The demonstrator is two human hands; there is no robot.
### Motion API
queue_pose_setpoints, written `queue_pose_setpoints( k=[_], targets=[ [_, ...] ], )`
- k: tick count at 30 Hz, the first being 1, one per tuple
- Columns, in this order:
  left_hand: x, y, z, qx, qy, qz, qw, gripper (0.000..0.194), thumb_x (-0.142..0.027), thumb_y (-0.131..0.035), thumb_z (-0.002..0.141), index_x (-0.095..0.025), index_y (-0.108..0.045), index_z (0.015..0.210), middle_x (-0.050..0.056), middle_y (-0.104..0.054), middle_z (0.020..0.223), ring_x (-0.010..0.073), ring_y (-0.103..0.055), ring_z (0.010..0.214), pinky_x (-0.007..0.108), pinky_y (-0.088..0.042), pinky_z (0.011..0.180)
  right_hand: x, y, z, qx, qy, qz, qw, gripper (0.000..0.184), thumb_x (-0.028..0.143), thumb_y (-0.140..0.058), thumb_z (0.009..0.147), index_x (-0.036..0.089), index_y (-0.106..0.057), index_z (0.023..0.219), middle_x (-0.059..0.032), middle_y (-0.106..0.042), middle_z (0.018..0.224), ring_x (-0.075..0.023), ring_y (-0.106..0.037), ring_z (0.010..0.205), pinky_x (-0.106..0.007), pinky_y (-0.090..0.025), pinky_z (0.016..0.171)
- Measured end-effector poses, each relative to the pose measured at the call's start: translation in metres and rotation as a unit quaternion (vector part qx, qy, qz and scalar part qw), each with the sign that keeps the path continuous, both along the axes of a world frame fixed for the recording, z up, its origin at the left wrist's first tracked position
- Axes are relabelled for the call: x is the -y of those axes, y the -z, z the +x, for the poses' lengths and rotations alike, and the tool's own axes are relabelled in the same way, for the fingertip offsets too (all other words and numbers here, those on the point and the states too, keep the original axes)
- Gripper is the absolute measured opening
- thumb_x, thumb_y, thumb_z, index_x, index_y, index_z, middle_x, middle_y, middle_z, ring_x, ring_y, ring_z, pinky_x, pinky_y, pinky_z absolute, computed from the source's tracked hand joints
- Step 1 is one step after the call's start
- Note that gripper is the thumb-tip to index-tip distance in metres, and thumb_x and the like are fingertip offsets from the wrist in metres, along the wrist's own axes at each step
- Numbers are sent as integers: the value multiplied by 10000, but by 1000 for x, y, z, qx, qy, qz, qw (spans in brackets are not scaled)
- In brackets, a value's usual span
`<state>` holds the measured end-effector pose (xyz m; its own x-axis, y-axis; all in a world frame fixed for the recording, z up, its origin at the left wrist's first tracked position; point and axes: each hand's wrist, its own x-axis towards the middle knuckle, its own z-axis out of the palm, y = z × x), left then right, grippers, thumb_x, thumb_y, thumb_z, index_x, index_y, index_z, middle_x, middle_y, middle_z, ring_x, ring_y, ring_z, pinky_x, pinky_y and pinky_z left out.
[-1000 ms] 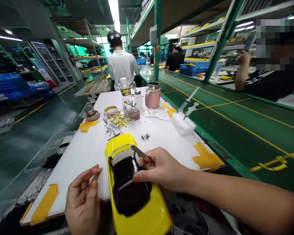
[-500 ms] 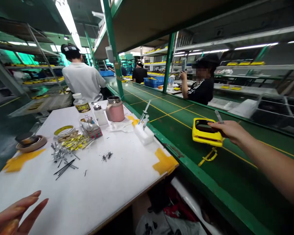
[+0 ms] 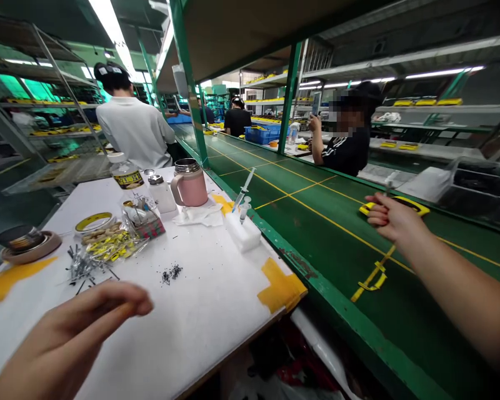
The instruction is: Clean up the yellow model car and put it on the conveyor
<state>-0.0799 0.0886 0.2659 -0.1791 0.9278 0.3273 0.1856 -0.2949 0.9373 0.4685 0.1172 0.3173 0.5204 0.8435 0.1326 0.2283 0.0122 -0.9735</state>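
My left hand (image 3: 83, 328) hovers over the near left of the white table, fingers and thumb drawn together, with nothing seen between them. Past it lie a heap of small black bits (image 3: 171, 274) and a pile of slim grey and black pieces (image 3: 85, 266), partly hidden by the hand. Over the green conveyor, my right hand (image 3: 394, 219) is curled closed around a slim greyish stick (image 3: 388, 182) whose end points up. Just behind that hand a yellow-framed device (image 3: 414, 206) sits on the belt. Nearer to me lies a yellow strap-like piece (image 3: 373, 279).
On the table (image 3: 200, 333) stand a pink mug (image 3: 192, 186), a white-capped bottle (image 3: 125, 173), a tape roll (image 3: 93, 222) and a white foam block (image 3: 242, 232) with syringes in it. The green belt edge (image 3: 312, 275) borders the table. Co-workers (image 3: 135, 130) are farther off.
My left hand has come in from the lower left, its fingers closing together. My right hand has let go of the yellow device, which now lies farther right and away on the belt.
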Motion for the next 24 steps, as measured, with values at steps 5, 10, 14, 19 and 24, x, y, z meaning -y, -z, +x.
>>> queue_pose_setpoints(
  k=[5,10,14,19,24],
  targets=[
    [-65,-26,38,73,184,-106,974,348,-409,-856,672,-141,-737,859,62,-689,729,161,-666,666,264,-588,613,-13,0,-140,-138,-204,-26,969,428,588,-733,733,195,-565,749,82,-299,601,-62,-202,480,-235,-166,432],
    [-73,-13,32,50,136,-94,985,306,-361,-781,715,-127,-711,900,16,-657,630,92,-557,557,182,-450,526,-7,1,-272,-321,-464,-146,813,331,404,-776,749,105,-663,837,53,-413,643,-41,-347,498,-158,-189,407],
    [-63,-14,7,39,110,-74,990,266,-332,-729,732,-129,-708,902,-4,-631,595,94,-545,568,193,-448,556,8,22,-319,-371,-512,-234,738,272,353,-779,780,114,-672,852,70,-388,615,-21,-319,459,-138,-178,382],
    [-72,-19,-10,74,69,-75,992,287,-329,-703,734,-127,-694,939,10,-658,670,103,-580,637,214,-491,624,9,60,-323,-423,-460,-311,716,426,390,-935,626,134,-656,821,104,-333,563,8,-188,438,-116,-100,366],
    [-72,-16,-12,107,72,-87,988,311,-317,-682,758,-128,-668,1005,17,-683,729,93,-590,646,225,-507,661,5,74,-323,-416,-504,-311,690,390,401,-912,695,136,-664,836,96,-342,571,8,-178,437,-117,-112,370]
  ],
)
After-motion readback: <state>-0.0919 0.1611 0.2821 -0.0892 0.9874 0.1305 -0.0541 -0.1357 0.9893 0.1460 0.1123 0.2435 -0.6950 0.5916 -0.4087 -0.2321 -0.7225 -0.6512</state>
